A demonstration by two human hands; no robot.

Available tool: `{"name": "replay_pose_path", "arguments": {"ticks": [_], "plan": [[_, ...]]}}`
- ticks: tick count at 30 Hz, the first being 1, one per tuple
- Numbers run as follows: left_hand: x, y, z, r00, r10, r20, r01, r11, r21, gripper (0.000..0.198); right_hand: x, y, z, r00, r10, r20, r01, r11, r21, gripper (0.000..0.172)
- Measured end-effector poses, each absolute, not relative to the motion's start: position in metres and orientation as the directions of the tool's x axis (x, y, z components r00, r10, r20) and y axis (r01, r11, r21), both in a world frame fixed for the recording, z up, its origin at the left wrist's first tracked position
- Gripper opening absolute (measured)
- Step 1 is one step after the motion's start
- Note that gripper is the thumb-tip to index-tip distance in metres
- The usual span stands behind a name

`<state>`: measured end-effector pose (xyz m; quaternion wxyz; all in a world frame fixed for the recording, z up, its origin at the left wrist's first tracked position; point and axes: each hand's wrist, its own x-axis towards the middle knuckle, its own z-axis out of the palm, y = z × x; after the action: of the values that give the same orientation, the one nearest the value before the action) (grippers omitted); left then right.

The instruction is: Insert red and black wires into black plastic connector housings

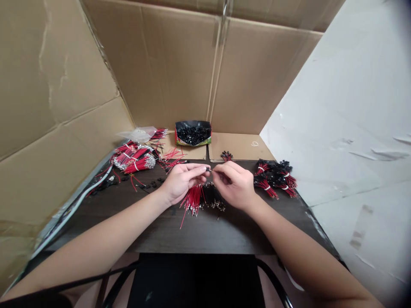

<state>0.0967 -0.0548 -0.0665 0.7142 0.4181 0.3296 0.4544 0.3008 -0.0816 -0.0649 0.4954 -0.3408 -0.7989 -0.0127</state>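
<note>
My left hand [183, 182] pinches a small black connector [208, 169] between thumb and fingers. Close against it on the right, my right hand [233, 182] has its fingertips pressed together at the connector's end; what they grip is too small to make out. Below the two hands, a spread of red wires [193, 200] lies on the dark table, beside black wires [215, 199] with metal ends. An open box [193, 133] full of small black parts stands behind the hands.
Tied bundles of red wires [134, 158] are piled at the left, near a plastic bag [140, 134]. Bundles with black connectors [275, 177] lie at the right. Cardboard walls [167, 64] enclose the back and left of the table [192, 239].
</note>
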Motion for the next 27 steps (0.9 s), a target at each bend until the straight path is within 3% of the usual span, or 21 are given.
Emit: {"name": "replay_pose_path", "arguments": {"ticks": [8, 19, 27], "plan": [[0.097, -0.060, -0.060, 0.374, 0.927, 0.032, -0.343, 0.106, 0.933, 0.028, 0.300, -0.087, -0.062, -0.229, 0.530, 0.817, 0.536, 0.769, -0.348, 0.010], [0.098, -0.068, -0.058, 0.253, 0.924, 0.287, -0.020, -0.292, 0.956, 0.018, 0.303, -0.088, -0.059, -0.230, 0.495, 0.838, 0.570, 0.766, -0.297, 0.009], [0.097, -0.069, -0.061, 0.214, 0.906, 0.364, 0.070, -0.386, 0.920, 0.018, 0.307, -0.083, -0.057, -0.308, 0.476, 0.824, 0.532, 0.804, -0.265, 0.010]]}}
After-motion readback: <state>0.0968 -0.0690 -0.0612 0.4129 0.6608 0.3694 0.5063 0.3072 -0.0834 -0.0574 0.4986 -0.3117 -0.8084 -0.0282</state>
